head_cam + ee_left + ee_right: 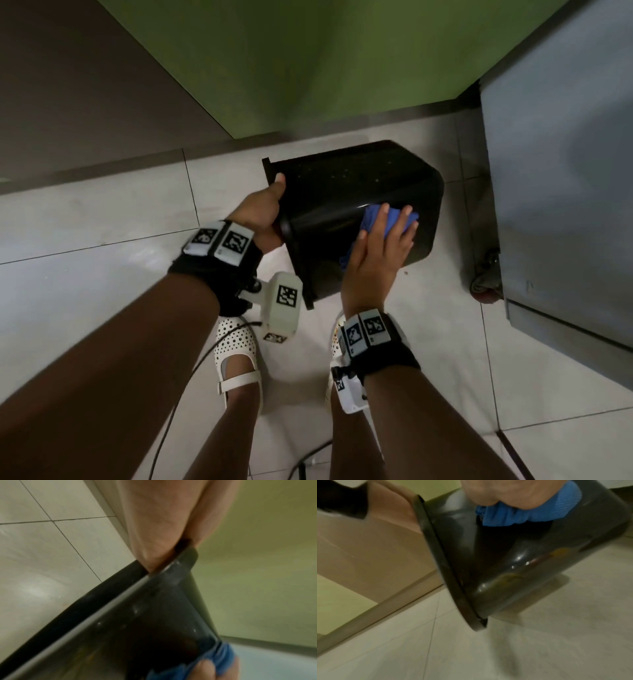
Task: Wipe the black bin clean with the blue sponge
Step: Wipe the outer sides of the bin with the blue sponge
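Observation:
The black bin (342, 192) is tipped on its side above the tiled floor, its open mouth towards my left. My left hand (267, 209) grips the rim, thumb on the outer wall and fingers hidden inside; the left wrist view shows the same rim (154, 615) under that hand (163, 527). My right hand (380, 240) lies flat on the bin's near outer wall, fingers spread and pressing the blue sponge (375, 216) against it. In the right wrist view the sponge (522, 513) bunches under my palm (505, 492) on the glossy bin (522, 561).
A grey cabinet (555, 171) on castors (483, 287) stands close on the right. A green wall (308, 61) and a brown panel close the back. My feet in white shoes (236, 353) and a dark cable (178, 404) are on the floor below the bin.

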Demonstrator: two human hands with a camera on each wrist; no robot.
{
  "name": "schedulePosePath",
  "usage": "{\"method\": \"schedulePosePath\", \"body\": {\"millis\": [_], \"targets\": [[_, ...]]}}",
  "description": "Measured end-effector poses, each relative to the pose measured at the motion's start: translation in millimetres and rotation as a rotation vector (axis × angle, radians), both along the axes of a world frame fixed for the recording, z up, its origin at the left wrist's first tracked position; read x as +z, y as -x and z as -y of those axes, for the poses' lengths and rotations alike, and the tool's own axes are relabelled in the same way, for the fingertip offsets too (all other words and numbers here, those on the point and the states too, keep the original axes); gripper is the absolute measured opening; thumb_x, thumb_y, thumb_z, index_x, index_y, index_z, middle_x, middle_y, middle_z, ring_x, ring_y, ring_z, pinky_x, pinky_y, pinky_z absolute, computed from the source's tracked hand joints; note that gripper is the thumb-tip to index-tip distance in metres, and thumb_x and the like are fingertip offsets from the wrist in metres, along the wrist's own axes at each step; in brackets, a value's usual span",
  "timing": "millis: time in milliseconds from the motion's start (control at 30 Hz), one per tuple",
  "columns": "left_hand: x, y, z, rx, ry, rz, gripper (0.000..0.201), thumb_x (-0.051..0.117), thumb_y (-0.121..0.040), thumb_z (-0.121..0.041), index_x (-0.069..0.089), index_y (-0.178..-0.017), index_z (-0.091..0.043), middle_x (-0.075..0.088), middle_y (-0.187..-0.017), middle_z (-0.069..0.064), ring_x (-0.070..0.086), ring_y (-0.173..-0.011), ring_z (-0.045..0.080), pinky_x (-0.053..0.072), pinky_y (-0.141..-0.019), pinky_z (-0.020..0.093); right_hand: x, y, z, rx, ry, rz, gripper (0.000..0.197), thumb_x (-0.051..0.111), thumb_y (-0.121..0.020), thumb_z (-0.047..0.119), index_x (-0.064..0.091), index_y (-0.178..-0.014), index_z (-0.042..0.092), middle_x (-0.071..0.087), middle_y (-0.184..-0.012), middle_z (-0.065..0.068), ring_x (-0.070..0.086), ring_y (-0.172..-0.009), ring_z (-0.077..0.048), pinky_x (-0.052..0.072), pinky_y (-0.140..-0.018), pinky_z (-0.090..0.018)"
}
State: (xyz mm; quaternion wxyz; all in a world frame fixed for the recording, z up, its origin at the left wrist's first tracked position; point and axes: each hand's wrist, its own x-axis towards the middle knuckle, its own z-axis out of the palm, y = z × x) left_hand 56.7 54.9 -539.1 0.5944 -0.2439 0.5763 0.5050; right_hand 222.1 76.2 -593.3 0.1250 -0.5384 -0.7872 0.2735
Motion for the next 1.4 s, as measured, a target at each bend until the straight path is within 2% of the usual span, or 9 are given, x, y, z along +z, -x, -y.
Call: {"method": "schedulePosePath", "body": {"millis": [133, 333, 600, 733, 867, 967, 1067, 1167, 1400], "targets": [[1, -13, 4, -0.004, -0.108, -0.062, 0.049, 0.026, -0.099, -0.040, 0.044, -0.133, -0.010, 0.058, -0.127, 0.011, 0.064, -0.098, 0.020, 0.059, -0.063, 0.028, 11, 15, 6, 0.098, -0.025, -0.007, 0.048, 0.015, -0.099, 0.038, 0.029, -0.140, 0.017, 0.024, -0.150, -0.017, 0.009, -0.138, -0.036, 0.012, -0.111, -0.050], [-11, -21, 17, -0.181, -0.113, -0.300, 0.042, 0.025, -0.099, -0.039, 0.040, -0.133, -0.019, 0.054, -0.131, 0.007, 0.054, -0.120, 0.021, 0.043, -0.104, 0.039, 16, 35, 25, 0.427, -0.125, 0.142, 0.045, 0.009, -0.101, 0.035, 0.029, -0.138, 0.020, 0.040, -0.144, -0.012, 0.024, -0.136, -0.033, 0.023, -0.110, -0.051], [-21, -20, 31, -0.450, 0.033, -0.468, 0.045, 0.023, -0.081, -0.070, 0.050, -0.108, -0.046, 0.061, -0.123, 0.004, 0.058, -0.112, 0.029, 0.045, -0.097, 0.047, -3, 26, -13, 0.263, -0.052, 0.315, 0.046, 0.030, -0.095, 0.032, 0.035, -0.139, 0.019, 0.034, -0.147, -0.014, 0.026, -0.137, -0.034, 0.020, -0.108, -0.054], [-22, -24, 34, -0.527, 0.081, -0.512, 0.067, 0.017, -0.087, -0.067, 0.046, -0.129, -0.024, 0.060, -0.121, 0.010, 0.059, -0.100, 0.028, 0.052, -0.076, 0.034, -13, 4, -42, 0.229, 0.044, 0.432, 0.049, 0.025, -0.100, 0.032, 0.012, -0.146, 0.025, 0.007, -0.156, -0.010, 0.002, -0.143, -0.030, 0.004, -0.114, -0.046], [-25, -25, 33, -0.480, 0.097, -0.424, 0.069, 0.022, -0.087, -0.067, 0.051, -0.126, -0.019, 0.060, -0.125, 0.014, 0.060, -0.101, 0.027, 0.049, -0.078, 0.034, -6, -2, -56, 0.164, 0.074, 0.484, 0.054, 0.029, -0.099, 0.028, 0.004, -0.147, 0.024, 0.000, -0.156, -0.011, 0.001, -0.143, -0.031, 0.011, -0.117, -0.044], [-26, -18, 27, -0.349, 0.132, -0.349, 0.062, 0.029, -0.080, -0.072, 0.055, -0.115, -0.028, 0.062, -0.122, 0.008, 0.060, -0.094, 0.024, 0.046, -0.076, 0.035, -3, 2, -57, 0.079, 0.067, 0.319, 0.054, 0.037, -0.098, 0.030, 0.014, -0.146, 0.026, 0.009, -0.155, -0.012, 0.015, -0.139, -0.033, 0.025, -0.113, -0.045], [-20, -15, 20, -0.369, 0.137, -0.516, 0.068, 0.019, -0.087, -0.067, 0.047, -0.131, -0.023, 0.053, -0.133, 0.008, 0.052, -0.117, 0.023, 0.040, -0.102, 0.036, -5, 2, -56, 0.047, 0.018, 0.202, 0.050, 0.046, -0.093, 0.041, 0.037, -0.139, 0.025, 0.021, -0.151, -0.017, 0.026, -0.134, -0.035, 0.033, -0.107, -0.050], [-22, -16, 21, -0.392, 0.171, -0.578, 0.063, 0.014, -0.095, -0.053, 0.047, -0.132, -0.014, 0.051, -0.136, 0.012, 0.047, -0.126, 0.025, 0.035, -0.105, 0.031, -13, 0, -57, 0.083, -0.030, 0.225, 0.050, 0.051, -0.088, 0.048, 0.047, -0.133, 0.026, 0.026, -0.148, -0.018, 0.025, -0.135, -0.036, 0.029, -0.109, -0.048], [-27, -17, 21, -0.406, 0.177, -0.583, 0.064, 0.017, -0.094, -0.055, 0.051, -0.127, -0.012, 0.055, -0.130, 0.015, 0.051, -0.120, 0.029, 0.039, -0.107, 0.040, -18, 16, -38, 0.147, -0.069, 0.118, 0.038, 0.039, -0.094, 0.023, 0.052, -0.128, 0.013, 0.043, -0.141, -0.017, 0.033, -0.133, -0.038, 0.030, -0.107, -0.046]]}}
